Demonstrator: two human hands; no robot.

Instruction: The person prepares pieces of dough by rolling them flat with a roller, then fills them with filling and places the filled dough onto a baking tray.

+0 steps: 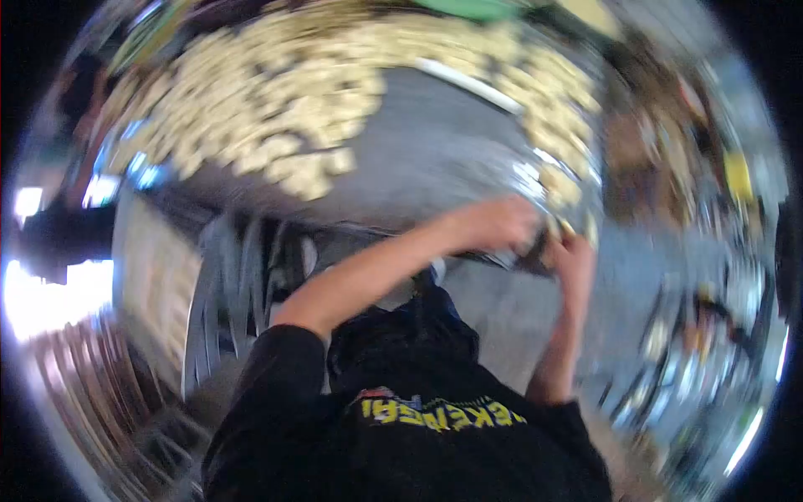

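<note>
- A wide grey desk (435,151) carries a thick spread of pale, lumpy pieces (284,92), heaped along its far side.
- A metal rack (226,284) stands below it.
- Left hand (498,222) and right hand (573,255) meet at the desk's near edge, fingers curled around pieces; blur hides the grip.

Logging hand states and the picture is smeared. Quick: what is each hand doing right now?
Left hand: curled at the edge of the metal tray of pale pieces; grip cannot be told.
Right hand: close beside it, blurred; cannot be told.
</note>
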